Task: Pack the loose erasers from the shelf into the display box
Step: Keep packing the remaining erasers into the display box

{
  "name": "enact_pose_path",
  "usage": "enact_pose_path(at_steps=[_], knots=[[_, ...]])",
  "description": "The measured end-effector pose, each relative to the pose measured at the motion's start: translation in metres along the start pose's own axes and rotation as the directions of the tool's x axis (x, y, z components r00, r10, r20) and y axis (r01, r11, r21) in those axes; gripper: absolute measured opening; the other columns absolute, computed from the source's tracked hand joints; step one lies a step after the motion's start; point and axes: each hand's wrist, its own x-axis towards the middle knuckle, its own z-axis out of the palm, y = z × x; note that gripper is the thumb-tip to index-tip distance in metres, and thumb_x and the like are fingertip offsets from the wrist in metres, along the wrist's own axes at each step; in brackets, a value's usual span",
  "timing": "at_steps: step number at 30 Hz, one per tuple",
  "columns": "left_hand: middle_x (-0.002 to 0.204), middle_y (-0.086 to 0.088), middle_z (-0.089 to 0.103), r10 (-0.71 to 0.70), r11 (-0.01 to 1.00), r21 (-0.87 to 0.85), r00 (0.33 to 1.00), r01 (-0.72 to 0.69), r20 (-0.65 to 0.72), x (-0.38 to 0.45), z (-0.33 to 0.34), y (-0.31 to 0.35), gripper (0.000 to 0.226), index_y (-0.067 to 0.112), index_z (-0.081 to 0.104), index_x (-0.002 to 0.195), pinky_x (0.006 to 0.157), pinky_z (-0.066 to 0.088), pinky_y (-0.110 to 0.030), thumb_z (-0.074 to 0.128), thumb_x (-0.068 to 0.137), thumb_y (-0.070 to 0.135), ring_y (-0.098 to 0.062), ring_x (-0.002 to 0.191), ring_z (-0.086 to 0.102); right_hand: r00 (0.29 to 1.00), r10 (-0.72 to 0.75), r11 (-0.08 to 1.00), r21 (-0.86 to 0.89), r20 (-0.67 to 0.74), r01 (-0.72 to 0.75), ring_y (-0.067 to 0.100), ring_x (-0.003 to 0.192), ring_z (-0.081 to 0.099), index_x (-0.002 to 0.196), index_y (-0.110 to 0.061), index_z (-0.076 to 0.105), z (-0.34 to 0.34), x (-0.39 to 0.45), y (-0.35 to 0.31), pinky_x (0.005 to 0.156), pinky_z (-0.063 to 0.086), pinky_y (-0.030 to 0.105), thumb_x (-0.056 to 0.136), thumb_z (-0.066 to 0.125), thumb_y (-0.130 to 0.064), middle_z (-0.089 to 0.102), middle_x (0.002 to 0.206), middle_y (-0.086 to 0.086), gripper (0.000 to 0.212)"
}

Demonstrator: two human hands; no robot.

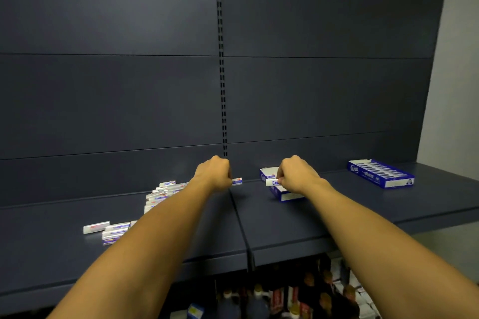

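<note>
Head view: the left hand [213, 173] grips one eraser [237, 181] above the shelf [285, 225], the right hand [295, 176] pinches another eraser [272, 182] over the display box [282, 195], beside the loose erasers [160, 195].

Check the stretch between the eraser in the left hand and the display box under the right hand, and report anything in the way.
Nothing visible on the shelf blocks it. The left hand grips an eraser; between it and the display box is bare shelf. The right hand, pinching another eraser, hovers over the box.
</note>
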Motion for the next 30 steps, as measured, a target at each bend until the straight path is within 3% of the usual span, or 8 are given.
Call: enact_pose_path(at_steps=[14,23,26,30], knots=[[0.103,-0.002,0.074,-0.092,0.996,-0.014,0.996,0.092,-0.012,-0.007,0.01,0.096,0.023,0.018,0.079,0.107,0.077,0.06,-0.039,0.063,0.09,0.018,-0.024,0.088,0.068,0.999,-0.048,0.999,-0.019,0.003,0.048,0.026,0.101,0.067,0.118,-0.011,0.069,-0.011,-0.008,0.094,0.084,0.06,0.039,0.095,0.063,-0.02,0.068,0.117,0.011,0.025],[0.103,-0.002,0.075,-0.101,0.995,-0.024,0.995,0.101,-0.009,0.018,0.022,0.114,0.02,0.017,0.079,0.108,0.081,0.061,-0.042,0.066,0.093,0.023,-0.022,0.088,0.069,0.998,-0.055,0.998,0.023,-0.014,0.055,0.025,0.102,0.066,0.118,-0.013,0.07,-0.005,0.009,0.117,0.08,0.058,0.035,0.096,0.063,-0.022,0.068,0.118,0.009,0.025],[0.109,-0.003,0.074,-0.093,0.995,-0.041,0.996,0.092,-0.013,0.032,0.028,0.115,0.022,0.017,0.077,0.111,0.084,0.061,-0.042,0.065,0.095,0.023,-0.023,0.093,0.069,0.998,-0.052,0.996,0.068,-0.037,0.054,0.022,0.099,0.066,0.117,-0.016,0.072,-0.001,0.024,0.124,0.069,0.052,0.029,0.096,0.064,-0.024,0.07,0.115,0.006,0.024],[0.11,-0.004,0.074,-0.1,0.993,-0.066,0.994,0.097,-0.042,0.054,0.035,0.11,0.022,0.017,0.078,0.109,0.083,0.061,-0.042,0.062,0.095,0.02,-0.025,0.092,0.068,0.998,-0.052,0.994,0.091,-0.04,0.055,0.018,0.09,0.065,0.111,-0.017,0.075,0.008,0.053,0.128,0.071,0.054,0.03,0.095,0.065,-0.024,0.072,0.109,0.004,0.02]])
